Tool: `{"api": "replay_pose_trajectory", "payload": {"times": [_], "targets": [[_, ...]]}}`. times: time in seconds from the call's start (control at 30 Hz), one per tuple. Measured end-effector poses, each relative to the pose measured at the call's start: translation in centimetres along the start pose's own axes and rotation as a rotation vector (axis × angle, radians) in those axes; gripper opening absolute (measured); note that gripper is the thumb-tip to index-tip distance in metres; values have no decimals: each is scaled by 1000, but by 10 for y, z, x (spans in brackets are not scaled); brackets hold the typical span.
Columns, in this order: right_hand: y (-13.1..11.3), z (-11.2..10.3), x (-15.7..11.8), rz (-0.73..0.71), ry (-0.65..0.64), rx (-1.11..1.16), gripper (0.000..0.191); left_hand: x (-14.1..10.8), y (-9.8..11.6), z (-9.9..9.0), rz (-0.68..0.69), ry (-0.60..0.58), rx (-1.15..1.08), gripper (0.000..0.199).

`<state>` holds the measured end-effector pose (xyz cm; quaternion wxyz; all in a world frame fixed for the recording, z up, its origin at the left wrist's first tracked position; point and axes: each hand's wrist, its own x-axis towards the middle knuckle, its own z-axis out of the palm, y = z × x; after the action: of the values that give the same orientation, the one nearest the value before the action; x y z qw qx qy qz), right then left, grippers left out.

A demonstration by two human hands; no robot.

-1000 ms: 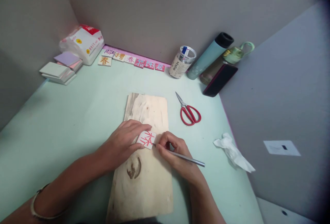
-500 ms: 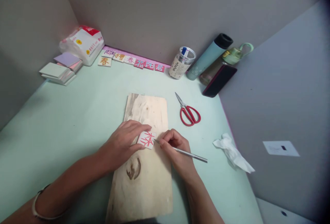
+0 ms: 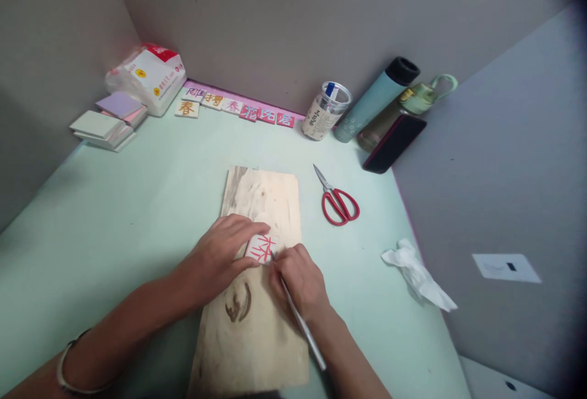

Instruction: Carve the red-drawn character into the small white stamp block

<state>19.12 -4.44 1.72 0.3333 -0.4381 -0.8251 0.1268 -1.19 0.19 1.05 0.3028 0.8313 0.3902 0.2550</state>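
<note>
My left hand [image 3: 224, 246] pinches a small white square tile [image 3: 257, 248] between thumb and fingers. Red strokes of a Chinese character mark the tile's top face. The tile rests on a pale wooden board [image 3: 270, 338] with a dark knot. Closed around a slim silver craft knife [image 3: 300, 322] is my right hand [image 3: 302, 283]. The knife's tip meets the tile near its right side, and its handle slants down to the lower right. My right fingers hide part of the tile's lower right corner.
Red-handled scissors [image 3: 337, 200] lie right of the board, a crumpled tissue [image 3: 419, 273] farther right. Lettered tiles [image 3: 241, 108] line the back edge. A can [image 3: 324, 114], bottles [image 3: 378, 99] and a phone [image 3: 395, 143] stand back right; tissues [image 3: 151, 78] and blank blocks [image 3: 103, 126] back left.
My right hand has shifted left and down and turned, so the knife handle now points more toward me. The tip has moved onto the tile's marked face. My left hand stays put.
</note>
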Motion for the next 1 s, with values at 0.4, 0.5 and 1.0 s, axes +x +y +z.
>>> {"api": "replay_pose_trajectory", "payload": {"times": [0.4,0.5,1.0], "targets": [[5,-18,5,605,94,559,22,2,1,-3,-17,-48,2,41],[6,-17,6,604,-6,619,23,2,0,-3,-12,-58,2,43],[6,-33,18,444,-248,451,18,0,-4,0,14,-24,-12,43]]}}
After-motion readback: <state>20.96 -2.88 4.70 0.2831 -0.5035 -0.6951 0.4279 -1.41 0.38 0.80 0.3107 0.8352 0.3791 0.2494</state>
